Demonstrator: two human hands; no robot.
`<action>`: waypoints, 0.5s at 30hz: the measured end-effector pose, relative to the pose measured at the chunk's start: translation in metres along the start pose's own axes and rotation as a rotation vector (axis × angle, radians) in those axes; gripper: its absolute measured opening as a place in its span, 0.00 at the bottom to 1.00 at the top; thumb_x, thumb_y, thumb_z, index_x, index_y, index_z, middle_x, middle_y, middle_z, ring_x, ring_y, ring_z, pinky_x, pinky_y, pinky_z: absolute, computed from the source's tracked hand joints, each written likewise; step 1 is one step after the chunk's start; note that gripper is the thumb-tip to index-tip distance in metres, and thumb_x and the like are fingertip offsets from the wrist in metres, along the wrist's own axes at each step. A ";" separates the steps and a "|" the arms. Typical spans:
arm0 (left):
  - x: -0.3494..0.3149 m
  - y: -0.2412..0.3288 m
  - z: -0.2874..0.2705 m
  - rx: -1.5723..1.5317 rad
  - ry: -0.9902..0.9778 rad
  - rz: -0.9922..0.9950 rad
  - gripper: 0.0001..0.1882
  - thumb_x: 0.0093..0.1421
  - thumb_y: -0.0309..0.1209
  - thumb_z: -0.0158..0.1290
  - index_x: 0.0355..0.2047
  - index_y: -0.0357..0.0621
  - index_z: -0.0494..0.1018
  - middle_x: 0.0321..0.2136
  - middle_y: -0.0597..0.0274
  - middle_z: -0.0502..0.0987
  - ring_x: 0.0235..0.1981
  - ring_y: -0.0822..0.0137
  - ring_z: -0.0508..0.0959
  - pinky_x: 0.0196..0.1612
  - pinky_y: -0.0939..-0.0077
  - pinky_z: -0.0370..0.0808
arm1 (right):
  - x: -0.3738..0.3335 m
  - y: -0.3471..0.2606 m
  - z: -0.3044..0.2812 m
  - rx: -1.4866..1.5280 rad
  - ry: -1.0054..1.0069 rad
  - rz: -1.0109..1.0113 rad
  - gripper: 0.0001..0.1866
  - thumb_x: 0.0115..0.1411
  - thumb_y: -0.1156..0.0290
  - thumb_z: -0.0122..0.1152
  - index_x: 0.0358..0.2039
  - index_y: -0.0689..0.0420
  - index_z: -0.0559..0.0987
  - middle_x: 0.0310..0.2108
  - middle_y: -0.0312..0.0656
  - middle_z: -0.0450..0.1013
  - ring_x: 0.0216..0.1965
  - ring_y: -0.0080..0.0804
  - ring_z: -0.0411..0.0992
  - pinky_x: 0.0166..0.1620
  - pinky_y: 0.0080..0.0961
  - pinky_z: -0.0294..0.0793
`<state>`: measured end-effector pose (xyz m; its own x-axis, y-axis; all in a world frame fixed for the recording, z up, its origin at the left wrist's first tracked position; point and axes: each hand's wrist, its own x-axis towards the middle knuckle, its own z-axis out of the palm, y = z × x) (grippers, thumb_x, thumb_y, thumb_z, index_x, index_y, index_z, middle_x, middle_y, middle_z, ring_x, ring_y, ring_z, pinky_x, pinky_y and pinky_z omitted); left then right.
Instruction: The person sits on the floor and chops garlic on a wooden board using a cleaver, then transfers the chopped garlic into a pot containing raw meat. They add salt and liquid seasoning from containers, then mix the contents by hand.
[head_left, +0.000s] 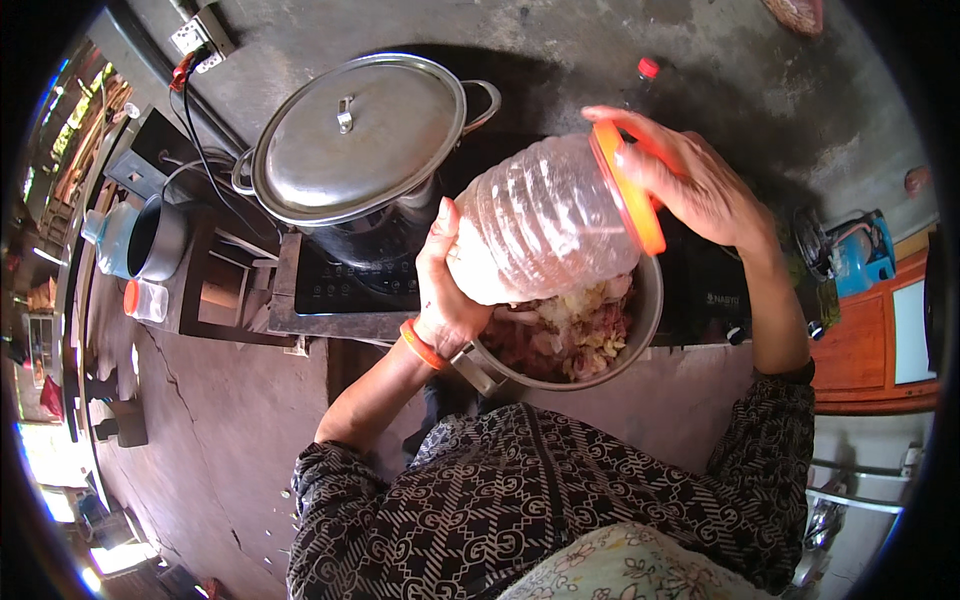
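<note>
A large clear ribbed plastic jar (545, 225) with white contents lies tilted on its side in the air over a metal pot (652, 318). My left hand (445, 285) grips the jar round its base end. At the other end, my right hand (705, 185) has its fingers round the jar's orange lid (640, 205); the lid sits at the jar's mouth, and I cannot tell how tight it is. Below, chopped reddish meat with pale yellowish bits (565, 340) lies in the pot, partly hidden by the jar.
A big lidded steel pot (360, 130) stands on a black cooktop (355, 285) at the left. Behind the jar is a bottle with a red cap (648, 68). A dark saucepan (157, 240) and a small orange-lidded container (147, 300) stand further left. A cable hangs from the wall socket (200, 40).
</note>
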<state>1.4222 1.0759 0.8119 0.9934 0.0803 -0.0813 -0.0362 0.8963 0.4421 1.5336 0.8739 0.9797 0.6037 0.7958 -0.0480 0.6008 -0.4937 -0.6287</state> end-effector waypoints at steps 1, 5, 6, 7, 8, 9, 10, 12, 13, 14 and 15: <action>0.000 0.001 0.001 0.016 0.010 0.011 0.38 0.61 0.60 0.47 0.60 0.41 0.64 0.55 0.53 0.72 0.55 0.54 0.73 0.59 0.51 0.68 | 0.002 0.002 0.001 -0.025 0.026 0.023 0.45 0.58 0.46 0.61 0.67 0.59 0.56 0.63 0.54 0.59 0.61 0.50 0.63 0.62 0.41 0.59; -0.001 0.001 -0.001 -0.009 0.006 0.014 0.38 0.62 0.59 0.47 0.59 0.40 0.65 0.55 0.53 0.72 0.55 0.55 0.73 0.59 0.53 0.68 | 0.002 0.015 0.011 -0.065 0.080 -0.468 0.43 0.57 0.46 0.59 0.66 0.58 0.59 0.61 0.48 0.63 0.60 0.39 0.63 0.59 0.35 0.63; -0.002 0.000 -0.003 -0.007 -0.020 0.036 0.38 0.62 0.59 0.47 0.59 0.40 0.65 0.55 0.53 0.72 0.55 0.55 0.73 0.59 0.53 0.68 | 0.001 0.019 0.014 -0.050 0.079 -0.413 0.43 0.57 0.46 0.58 0.66 0.58 0.60 0.62 0.45 0.62 0.61 0.34 0.60 0.59 0.32 0.63; -0.003 -0.003 -0.006 0.024 -0.080 0.086 0.37 0.62 0.58 0.47 0.59 0.39 0.64 0.55 0.52 0.72 0.56 0.55 0.72 0.59 0.55 0.68 | 0.000 0.024 0.013 0.006 0.038 -0.223 0.42 0.58 0.47 0.57 0.65 0.60 0.60 0.62 0.44 0.62 0.62 0.33 0.59 0.60 0.32 0.62; -0.005 -0.008 -0.008 0.104 -0.081 0.169 0.37 0.62 0.55 0.50 0.60 0.38 0.63 0.55 0.51 0.71 0.55 0.55 0.73 0.59 0.57 0.68 | 0.001 0.029 0.016 0.108 0.059 -0.130 0.38 0.59 0.49 0.59 0.63 0.57 0.62 0.56 0.43 0.65 0.57 0.31 0.63 0.58 0.30 0.63; -0.003 -0.011 -0.012 0.168 -0.034 0.232 0.36 0.61 0.52 0.52 0.60 0.38 0.62 0.55 0.51 0.71 0.55 0.55 0.73 0.59 0.58 0.69 | 0.001 0.034 0.018 0.217 0.089 -0.044 0.34 0.60 0.50 0.60 0.61 0.55 0.65 0.49 0.42 0.69 0.53 0.28 0.66 0.56 0.28 0.64; -0.001 -0.015 -0.015 0.202 -0.047 0.313 0.36 0.60 0.50 0.54 0.60 0.38 0.62 0.55 0.51 0.71 0.54 0.56 0.73 0.59 0.59 0.69 | 0.001 0.039 0.021 0.284 0.084 -0.033 0.33 0.60 0.50 0.60 0.60 0.55 0.66 0.50 0.40 0.69 0.52 0.28 0.66 0.56 0.28 0.64; -0.002 -0.024 -0.021 0.251 -0.031 0.380 0.38 0.58 0.46 0.57 0.62 0.37 0.58 0.53 0.53 0.71 0.53 0.57 0.73 0.58 0.61 0.69 | 0.003 0.048 0.025 0.420 0.068 -0.026 0.32 0.60 0.51 0.60 0.59 0.55 0.67 0.50 0.38 0.69 0.51 0.27 0.67 0.55 0.27 0.65; 0.001 -0.025 -0.023 0.334 -0.111 0.437 0.40 0.57 0.46 0.58 0.63 0.38 0.56 0.55 0.54 0.70 0.54 0.58 0.72 0.58 0.62 0.69 | 0.005 0.051 0.026 0.449 0.068 -0.039 0.31 0.61 0.52 0.59 0.60 0.55 0.67 0.50 0.36 0.69 0.51 0.24 0.66 0.55 0.25 0.65; 0.005 -0.024 -0.025 0.435 -0.145 0.483 0.42 0.57 0.46 0.59 0.64 0.39 0.54 0.56 0.54 0.68 0.55 0.59 0.71 0.58 0.62 0.68 | 0.007 0.054 0.026 0.454 0.082 -0.023 0.31 0.61 0.53 0.59 0.60 0.55 0.67 0.50 0.35 0.69 0.51 0.24 0.66 0.55 0.25 0.65; 0.009 -0.028 -0.021 0.420 -0.129 0.576 0.47 0.54 0.47 0.61 0.65 0.41 0.50 0.59 0.54 0.64 0.57 0.60 0.68 0.60 0.63 0.66 | 0.010 0.055 0.024 0.475 0.094 -0.021 0.31 0.61 0.53 0.59 0.60 0.55 0.67 0.50 0.35 0.69 0.51 0.23 0.66 0.56 0.25 0.65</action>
<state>1.4294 1.0608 0.7796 0.8348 0.4143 0.3624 -0.5390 0.4814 0.6912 1.5600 0.8630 0.9259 0.6517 0.7580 0.0252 0.3210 -0.2455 -0.9147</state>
